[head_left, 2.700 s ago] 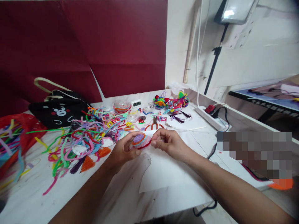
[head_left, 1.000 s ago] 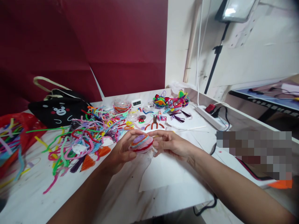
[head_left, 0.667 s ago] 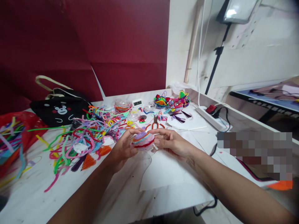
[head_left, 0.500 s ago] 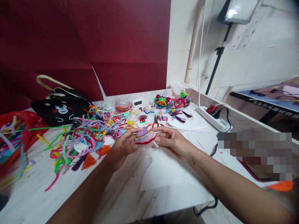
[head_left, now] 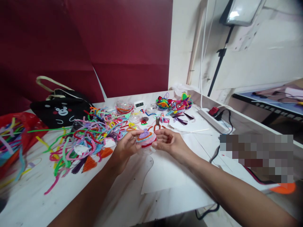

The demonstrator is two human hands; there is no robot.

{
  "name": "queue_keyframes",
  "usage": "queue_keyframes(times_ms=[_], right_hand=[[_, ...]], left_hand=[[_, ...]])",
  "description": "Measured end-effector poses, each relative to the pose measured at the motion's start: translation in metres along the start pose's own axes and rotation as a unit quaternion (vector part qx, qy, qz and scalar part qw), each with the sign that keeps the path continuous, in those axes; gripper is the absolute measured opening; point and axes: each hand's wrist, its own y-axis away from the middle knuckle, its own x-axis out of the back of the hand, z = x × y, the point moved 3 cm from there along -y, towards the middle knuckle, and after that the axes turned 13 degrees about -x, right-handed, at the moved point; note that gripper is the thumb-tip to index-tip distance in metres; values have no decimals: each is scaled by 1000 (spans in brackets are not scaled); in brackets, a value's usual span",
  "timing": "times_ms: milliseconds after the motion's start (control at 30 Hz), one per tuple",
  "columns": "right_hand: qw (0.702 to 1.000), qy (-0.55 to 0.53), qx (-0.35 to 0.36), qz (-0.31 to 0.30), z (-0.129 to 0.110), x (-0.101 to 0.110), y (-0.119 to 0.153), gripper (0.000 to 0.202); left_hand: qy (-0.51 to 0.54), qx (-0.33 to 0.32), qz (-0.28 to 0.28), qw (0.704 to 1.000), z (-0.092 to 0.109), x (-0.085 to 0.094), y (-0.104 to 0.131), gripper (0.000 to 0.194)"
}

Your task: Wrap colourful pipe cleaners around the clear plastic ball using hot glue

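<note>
Between both hands, above the table, is a clear plastic half ball wrapped in pipe cleaners, with purple on top, then orange, light blue, pink and red bands. My left hand is closed on its left side. On the right side, my right hand grips it, thumb at the lower red band. Just beyond the fingers lie orange-handled pliers. A white sheet of paper lies under the right hand. To the left spreads a tangled heap of coloured pipe cleaners.
At the back are a small digital clock, clear plastic domes and colourful finished-looking pipe-cleaner ornaments. A black bag and a red plastic bag sit left. A power strip lies along the right raised edge.
The wrapped half ball has tilted slightly, its purple top showing more toward me. My right hand has shifted a little left with it; both hands keep hold.
</note>
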Motion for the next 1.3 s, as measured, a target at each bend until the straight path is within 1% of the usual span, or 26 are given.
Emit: queue_keyframes(times_ms=[100,233,400,567,667,800,1000,1133,1200,1300], right_hand=[[1000,5,2,12,1,-2,0,73],[999,26,13,18,4,-3,0,73],[998,53,17,25,10,-3,-1,73],[995,89,28,46,13,-4,0,71],[994,95,24,43,16,-5,-1,70],[994,98,26,33,17,-5,-1,67],[996,84,29,16,13,-3,-2,61],[996,86,25,16,13,-2,-3,63],[994,100,27,26,14,-1,-3,63],[987,149,47,39,16,0,-2,54]], left_hand=[[-8,-20,1,1000,-1,-6,2,57],[-27,-41,-17,999,-4,-10,2,59],[-46,-27,-21,998,-9,-9,2,60],[-52,-34,-1,998,-5,-13,5,55],[-67,-35,-4,997,-4,-14,5,55],[-77,-22,-17,997,-5,-13,5,55],[-79,-24,-11,997,-2,-14,5,56],[-80,-21,-2,997,-2,-15,5,53],[-84,-15,0,996,-3,-15,5,52],[-90,-5,-4,996,-3,-14,5,52]])
